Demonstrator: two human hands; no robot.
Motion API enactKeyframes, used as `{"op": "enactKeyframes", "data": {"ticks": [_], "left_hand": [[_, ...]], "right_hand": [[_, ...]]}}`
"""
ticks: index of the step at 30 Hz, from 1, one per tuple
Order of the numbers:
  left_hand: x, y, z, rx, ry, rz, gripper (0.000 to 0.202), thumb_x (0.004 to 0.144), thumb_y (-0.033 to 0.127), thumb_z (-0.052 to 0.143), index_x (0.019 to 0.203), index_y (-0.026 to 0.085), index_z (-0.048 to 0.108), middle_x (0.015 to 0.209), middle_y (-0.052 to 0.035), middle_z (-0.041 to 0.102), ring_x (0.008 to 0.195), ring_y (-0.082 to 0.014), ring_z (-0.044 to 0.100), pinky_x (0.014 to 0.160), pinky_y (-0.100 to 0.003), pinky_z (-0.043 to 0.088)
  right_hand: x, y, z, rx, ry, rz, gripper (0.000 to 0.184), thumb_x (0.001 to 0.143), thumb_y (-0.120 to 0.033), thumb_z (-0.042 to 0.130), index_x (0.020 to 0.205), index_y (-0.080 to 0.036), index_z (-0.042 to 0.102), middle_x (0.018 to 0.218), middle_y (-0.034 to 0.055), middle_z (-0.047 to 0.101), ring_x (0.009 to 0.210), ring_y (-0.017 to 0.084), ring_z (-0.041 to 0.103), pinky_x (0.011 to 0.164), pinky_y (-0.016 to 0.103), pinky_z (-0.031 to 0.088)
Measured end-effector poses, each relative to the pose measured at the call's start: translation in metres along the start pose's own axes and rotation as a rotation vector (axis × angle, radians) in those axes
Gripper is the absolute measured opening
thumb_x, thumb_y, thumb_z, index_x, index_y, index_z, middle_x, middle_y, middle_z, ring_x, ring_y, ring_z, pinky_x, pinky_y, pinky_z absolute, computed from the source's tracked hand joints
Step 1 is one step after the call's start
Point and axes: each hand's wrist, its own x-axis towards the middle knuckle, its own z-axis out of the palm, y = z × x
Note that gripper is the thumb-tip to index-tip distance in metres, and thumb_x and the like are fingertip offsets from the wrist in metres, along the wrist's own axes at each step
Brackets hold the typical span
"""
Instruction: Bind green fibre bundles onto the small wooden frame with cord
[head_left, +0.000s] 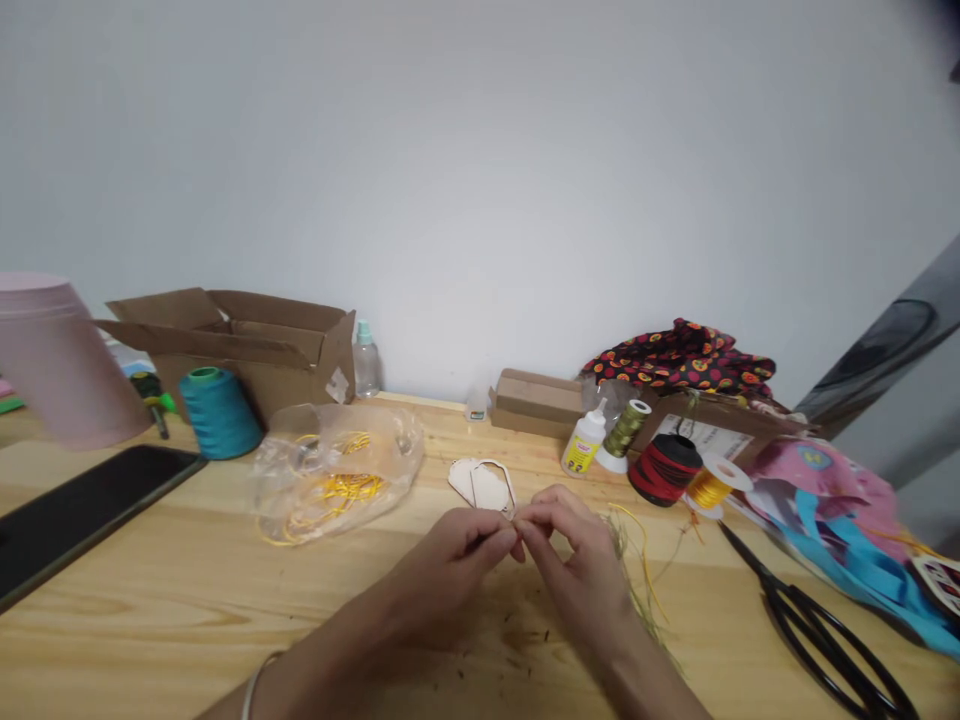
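My left hand point(457, 560) and my right hand point(574, 560) meet over the middle of the wooden table point(187, 600), fingertips pinched together on something too small to name. Thin yellow-green thread point(637, 570) trails from under my right hand toward the right. Just behind the fingers lie pale flat wooden cut-outs point(484, 482). A bracelet circles my left wrist.
Clear bag of yellow cord point(334, 480), teal thread cone point(217, 410), open cardboard box point(247, 345), dark tablet point(82, 510) and pink tub point(56, 360) on the left. Glue bottle point(583, 440), olive, red and gold spools point(664, 468), black scissors point(817, 625) and fabrics on the right.
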Motion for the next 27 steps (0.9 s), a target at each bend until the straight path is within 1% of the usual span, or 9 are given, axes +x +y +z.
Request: {"op": "enactKeyframes", "data": {"ticks": [2, 5, 9, 12, 14, 18, 23, 27], "left_hand": [[0.0000, 0.0003, -0.0012, -0.034, 0.001, -0.016, 0.029, 0.080, 0.031, 0.038, 0.066, 0.016, 0.058, 0.054, 0.0053, 0.039, 0.055, -0.0104, 0.036, 0.053, -0.019, 0.029], [-0.0003, 0.0001, -0.0027, -0.073, -0.022, -0.007, 0.027, 0.079, 0.031, 0.038, 0.068, 0.016, 0.058, 0.056, 0.0049, 0.041, 0.056, -0.0105, 0.037, 0.055, -0.019, 0.030], [-0.0003, -0.0014, -0.0023, -0.044, -0.017, 0.008, 0.026, 0.079, 0.029, 0.037, 0.067, 0.016, 0.056, 0.055, 0.0053, 0.039, 0.056, -0.0103, 0.037, 0.054, -0.019, 0.030], [0.0004, -0.0028, -0.0015, 0.017, 0.002, 0.011, 0.026, 0.079, 0.028, 0.037, 0.065, 0.016, 0.054, 0.053, 0.0056, 0.037, 0.054, -0.0101, 0.036, 0.053, -0.019, 0.029], [0.0012, -0.0030, -0.0016, 0.029, 0.025, 0.007, 0.025, 0.079, 0.028, 0.038, 0.064, 0.016, 0.054, 0.054, 0.0051, 0.039, 0.055, -0.0105, 0.037, 0.053, -0.019, 0.030], [0.0028, -0.0004, -0.0027, -0.067, 0.062, -0.019, 0.029, 0.080, 0.032, 0.036, 0.061, 0.016, 0.053, 0.056, 0.0040, 0.041, 0.058, -0.0115, 0.039, 0.056, -0.020, 0.033], [0.0029, 0.0018, -0.0011, -0.244, 0.100, -0.065, 0.030, 0.079, 0.037, 0.039, 0.061, 0.016, 0.050, 0.057, 0.0041, 0.042, 0.059, -0.0115, 0.038, 0.057, -0.020, 0.032], [0.0026, -0.0008, 0.0022, -0.276, 0.121, -0.055, 0.030, 0.079, 0.036, 0.039, 0.059, 0.016, 0.048, 0.056, 0.0049, 0.037, 0.057, -0.0106, 0.035, 0.055, -0.020, 0.030]], "right_hand": [[0.0003, 0.0006, 0.0006, 0.015, -0.007, 0.022, 0.017, 0.079, -0.018, 0.048, 0.065, -0.018, 0.057, 0.067, 0.0010, 0.052, 0.064, 0.013, 0.050, 0.058, 0.024, 0.041], [0.0002, 0.0014, 0.0017, 0.030, -0.015, 0.044, 0.018, 0.079, -0.018, 0.047, 0.064, -0.018, 0.057, 0.066, 0.0009, 0.052, 0.063, 0.012, 0.049, 0.058, 0.024, 0.040], [0.0000, 0.0026, 0.0022, 0.009, 0.001, 0.037, 0.016, 0.079, -0.017, 0.047, 0.066, -0.017, 0.057, 0.067, 0.0011, 0.052, 0.062, 0.012, 0.048, 0.056, 0.024, 0.039], [-0.0009, 0.0030, 0.0016, -0.041, 0.047, -0.009, 0.013, 0.079, -0.016, 0.047, 0.072, -0.018, 0.058, 0.069, 0.0023, 0.051, 0.063, 0.013, 0.049, 0.055, 0.024, 0.039], [-0.0025, 0.0030, 0.0012, -0.091, 0.065, -0.078, 0.013, 0.079, -0.015, 0.046, 0.075, -0.018, 0.058, 0.070, 0.0027, 0.051, 0.064, 0.014, 0.049, 0.056, 0.024, 0.040], [-0.0057, 0.0038, 0.0017, -0.175, 0.033, -0.206, 0.014, 0.079, -0.014, 0.046, 0.080, -0.020, 0.059, 0.070, 0.0025, 0.053, 0.067, 0.014, 0.051, 0.057, 0.024, 0.040], [-0.0062, 0.0062, 0.0032, -0.188, 0.014, -0.208, 0.015, 0.080, -0.015, 0.045, 0.082, -0.021, 0.059, 0.071, 0.0032, 0.053, 0.068, 0.015, 0.051, 0.058, 0.025, 0.041], [-0.0057, 0.0061, 0.0055, -0.135, -0.002, -0.193, 0.015, 0.080, -0.014, 0.044, 0.080, -0.020, 0.058, 0.070, 0.0027, 0.053, 0.068, 0.014, 0.051, 0.059, 0.024, 0.041]]}}
